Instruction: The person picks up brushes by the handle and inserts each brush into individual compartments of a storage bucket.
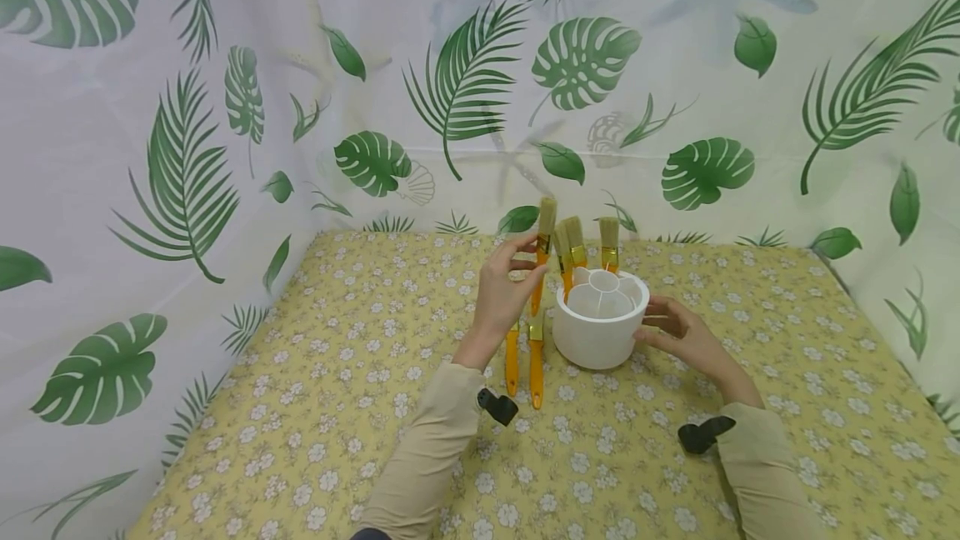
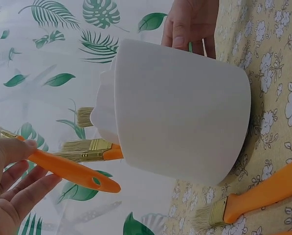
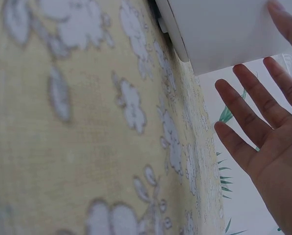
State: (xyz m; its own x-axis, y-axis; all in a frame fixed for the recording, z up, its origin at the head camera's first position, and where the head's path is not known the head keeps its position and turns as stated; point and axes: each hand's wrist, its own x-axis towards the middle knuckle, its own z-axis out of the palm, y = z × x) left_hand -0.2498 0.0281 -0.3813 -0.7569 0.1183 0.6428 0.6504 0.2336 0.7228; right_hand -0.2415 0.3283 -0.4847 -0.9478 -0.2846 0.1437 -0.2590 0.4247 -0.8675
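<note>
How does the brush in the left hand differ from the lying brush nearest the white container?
The held brush is raised, bristles up; the lying brush rests flat on the tablecloth. The left hand pinches the held brush, while no hand touches the lying brush. Both have orange handles and pale bristles.

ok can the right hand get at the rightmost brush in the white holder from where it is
Probably yes: the right hand holds nothing and is beside the white holder, and the rightmost brush sticks up above it; the hand would likely have to rise first.
</note>
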